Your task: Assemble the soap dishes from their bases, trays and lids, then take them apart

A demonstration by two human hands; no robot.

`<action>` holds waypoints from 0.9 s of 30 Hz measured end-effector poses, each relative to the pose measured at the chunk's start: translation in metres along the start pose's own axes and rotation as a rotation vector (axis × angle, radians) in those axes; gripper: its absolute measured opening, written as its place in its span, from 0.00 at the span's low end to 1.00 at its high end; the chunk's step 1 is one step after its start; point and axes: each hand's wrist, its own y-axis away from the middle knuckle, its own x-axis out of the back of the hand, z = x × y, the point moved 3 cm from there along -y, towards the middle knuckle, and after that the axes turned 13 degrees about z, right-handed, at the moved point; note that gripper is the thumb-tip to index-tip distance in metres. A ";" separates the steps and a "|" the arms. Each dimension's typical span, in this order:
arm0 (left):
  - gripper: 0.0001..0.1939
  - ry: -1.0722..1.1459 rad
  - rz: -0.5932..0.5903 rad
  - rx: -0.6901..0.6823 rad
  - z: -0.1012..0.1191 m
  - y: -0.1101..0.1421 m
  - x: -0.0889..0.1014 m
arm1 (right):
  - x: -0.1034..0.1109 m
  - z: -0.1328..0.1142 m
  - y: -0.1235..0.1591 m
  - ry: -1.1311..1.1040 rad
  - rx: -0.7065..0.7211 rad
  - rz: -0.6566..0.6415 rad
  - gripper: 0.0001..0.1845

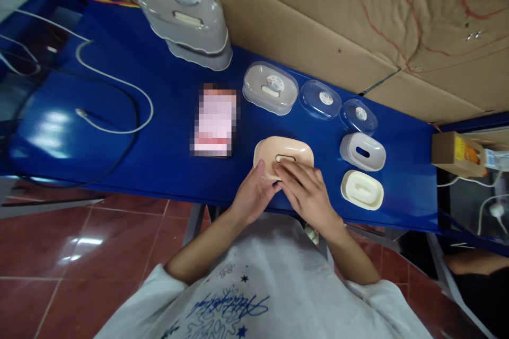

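Note:
My left hand (254,190) grips the near left side of a peach oval plastic box (280,147), its thumb up against the rim. My right hand (308,190) is closed on the same box at the near right, with fingertips over the top beside a small slot that has a pale raised bar in it. Both hands hide the box's near side. To the right lie a light grey oval piece with an open slot (374,154) and a cream oval tray with a raised bar (368,196).
Along the back of the blue table (170,169) stand clear lids (316,100), a lidded grey box (258,90) and stacked grey boxes (199,37). A blurred-out pink rectangle (217,122) lies left of my hands. White cable (149,100) loops farther left; cardboard (318,37) lines the back.

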 end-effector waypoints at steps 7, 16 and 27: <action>0.32 -0.040 -0.005 -0.047 0.006 -0.002 0.007 | 0.000 0.099 -0.057 0.206 -0.263 0.052 0.32; 0.36 -0.117 -0.054 -0.013 0.003 -0.003 0.010 | -0.013 0.128 -0.067 0.304 -0.368 0.037 0.46; 0.34 -0.158 -0.061 0.008 0.002 -0.004 0.011 | 0.034 0.062 -0.044 -0.232 -0.171 -0.035 0.42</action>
